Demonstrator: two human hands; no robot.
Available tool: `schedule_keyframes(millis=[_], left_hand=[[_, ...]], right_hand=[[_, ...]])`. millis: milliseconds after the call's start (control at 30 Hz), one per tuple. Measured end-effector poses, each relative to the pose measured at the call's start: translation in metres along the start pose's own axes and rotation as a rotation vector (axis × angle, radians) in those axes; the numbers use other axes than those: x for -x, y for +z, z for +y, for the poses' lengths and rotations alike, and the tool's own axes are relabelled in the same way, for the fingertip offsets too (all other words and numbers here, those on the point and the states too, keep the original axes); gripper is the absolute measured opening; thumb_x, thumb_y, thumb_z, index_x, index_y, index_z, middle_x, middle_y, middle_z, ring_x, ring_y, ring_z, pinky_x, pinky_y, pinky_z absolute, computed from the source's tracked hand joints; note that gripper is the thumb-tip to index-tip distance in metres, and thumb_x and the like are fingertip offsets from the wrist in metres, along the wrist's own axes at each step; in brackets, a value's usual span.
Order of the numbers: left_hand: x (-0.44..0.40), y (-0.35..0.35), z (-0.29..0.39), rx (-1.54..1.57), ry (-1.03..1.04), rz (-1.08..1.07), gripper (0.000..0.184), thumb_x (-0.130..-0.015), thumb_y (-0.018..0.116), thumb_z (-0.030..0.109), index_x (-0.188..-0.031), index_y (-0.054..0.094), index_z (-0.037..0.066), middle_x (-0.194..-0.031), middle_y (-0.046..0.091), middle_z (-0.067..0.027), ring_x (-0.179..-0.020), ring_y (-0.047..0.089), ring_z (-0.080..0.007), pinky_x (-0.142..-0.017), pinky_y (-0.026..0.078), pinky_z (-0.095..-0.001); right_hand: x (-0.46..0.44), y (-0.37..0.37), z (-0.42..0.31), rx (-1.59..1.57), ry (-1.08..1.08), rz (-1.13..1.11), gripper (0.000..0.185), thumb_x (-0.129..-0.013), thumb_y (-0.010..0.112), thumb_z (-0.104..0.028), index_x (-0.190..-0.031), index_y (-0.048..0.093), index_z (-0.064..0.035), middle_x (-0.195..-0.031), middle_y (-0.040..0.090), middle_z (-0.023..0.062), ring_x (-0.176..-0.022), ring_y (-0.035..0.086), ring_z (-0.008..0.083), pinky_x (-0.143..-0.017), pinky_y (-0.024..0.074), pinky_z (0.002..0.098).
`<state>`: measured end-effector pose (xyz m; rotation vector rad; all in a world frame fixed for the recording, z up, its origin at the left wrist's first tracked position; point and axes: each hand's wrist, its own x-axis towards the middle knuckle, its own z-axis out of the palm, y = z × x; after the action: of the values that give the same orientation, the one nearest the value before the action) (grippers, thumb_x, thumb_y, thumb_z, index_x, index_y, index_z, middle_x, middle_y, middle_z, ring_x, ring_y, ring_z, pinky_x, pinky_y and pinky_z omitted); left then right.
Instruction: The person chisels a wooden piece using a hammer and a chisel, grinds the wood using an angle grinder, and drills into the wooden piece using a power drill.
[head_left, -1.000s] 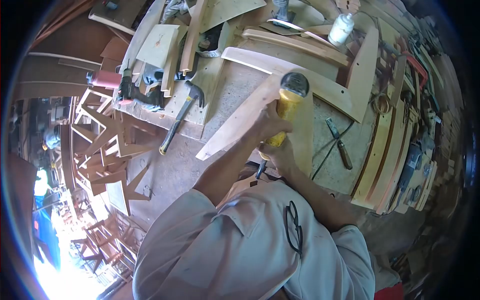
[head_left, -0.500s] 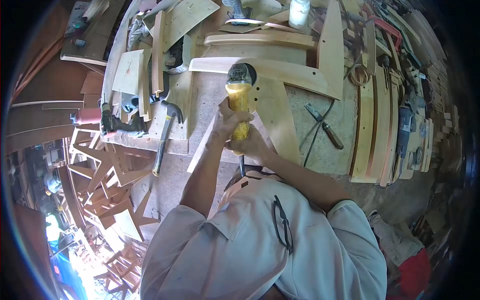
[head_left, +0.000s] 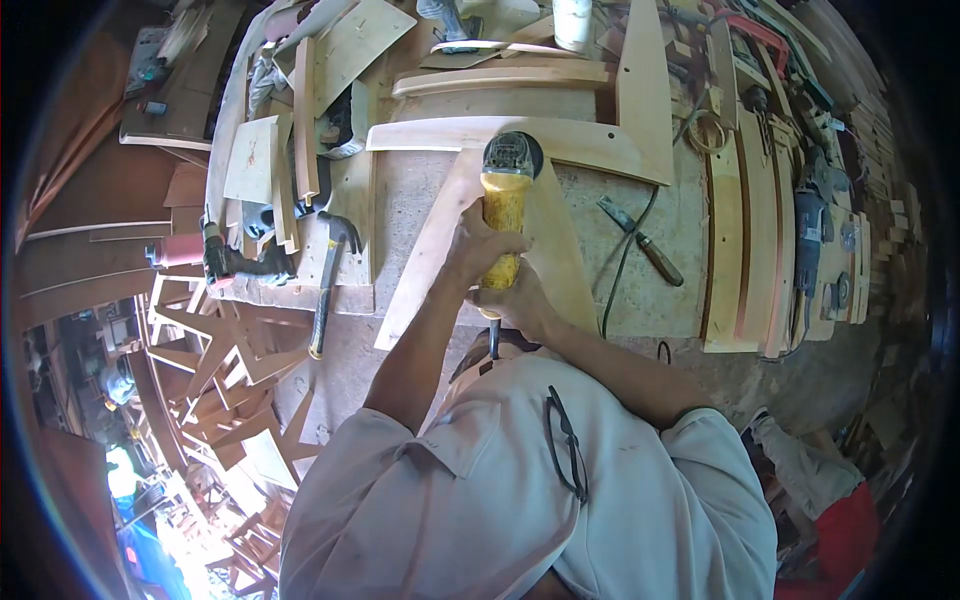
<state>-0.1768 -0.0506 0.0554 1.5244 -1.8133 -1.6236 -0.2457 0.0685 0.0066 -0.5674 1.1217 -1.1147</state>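
Note:
Both my hands are wrapped round the yellow body of an angle grinder [head_left: 504,205]. My left hand [head_left: 478,245] grips the middle of the body, and my right hand [head_left: 522,303] closes round its rear end, where the cord leaves towards my chest. The grinder's dark head and round disc lie over a pale wooden frame at the bench's middle. That frame shows a curved rail [head_left: 435,134] and two slanting boards, a left board [head_left: 425,255] and a right board [head_left: 562,245]. Whether the disc touches the wood I cannot tell.
A claw hammer [head_left: 330,280] hangs over the bench's front edge. Right of the frame lie a wooden-handled chisel [head_left: 655,258] and a black cord [head_left: 622,270]. A blue power tool [head_left: 808,235] rests by long boards [head_left: 725,270]. At left, a cordless drill [head_left: 225,260] sits near stacked wood.
The grinder and both hands have shifted right over the frame, uncovering more of the left slanting board. The view has moved slightly. My grip looks the same.

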Motion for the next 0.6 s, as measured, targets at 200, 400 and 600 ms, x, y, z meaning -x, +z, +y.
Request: schedule_keyframes(millis=[200,400,600], left_hand=[[-0.002,0.008,0.002,-0.021,0.021,-0.035,0.071,-0.061,0.084,0.016,-0.123,0.058,-0.004,-0.104,0.067,-0.0130,-0.093,0.068,-0.0231,-0.083,0.057,-0.0362],[0.000,0.008,0.015,-0.046,0.005,-0.056,0.073,-0.060,0.085,0.018,-0.124,0.058,-0.004,-0.106,0.067,-0.0138,-0.096,0.068,-0.0241,-0.085,0.056,-0.0369],[0.001,0.007,0.005,-0.020,0.081,-0.022,0.073,-0.060,0.085,0.017,-0.125,0.058,-0.005,-0.105,0.068,-0.0141,-0.095,0.068,-0.0236,-0.085,0.056,-0.0365]], right_hand=[[0.011,-0.002,-0.013,-0.054,0.001,0.044,0.054,-0.077,0.083,0.000,-0.122,0.054,-0.0001,-0.105,0.065,0.0069,-0.091,0.067,0.0178,-0.077,0.0572,0.0337],[0.016,0.003,-0.024,-0.080,0.013,0.106,0.057,-0.077,0.083,-0.001,-0.124,0.051,0.0004,-0.107,0.065,0.0080,-0.091,0.067,0.0179,-0.077,0.0573,0.0340],[0.015,0.006,-0.014,-0.046,0.036,0.150,0.060,-0.076,0.085,-0.007,-0.124,0.050,0.0018,-0.107,0.065,0.0088,-0.091,0.067,0.0179,-0.075,0.0572,0.0329]])
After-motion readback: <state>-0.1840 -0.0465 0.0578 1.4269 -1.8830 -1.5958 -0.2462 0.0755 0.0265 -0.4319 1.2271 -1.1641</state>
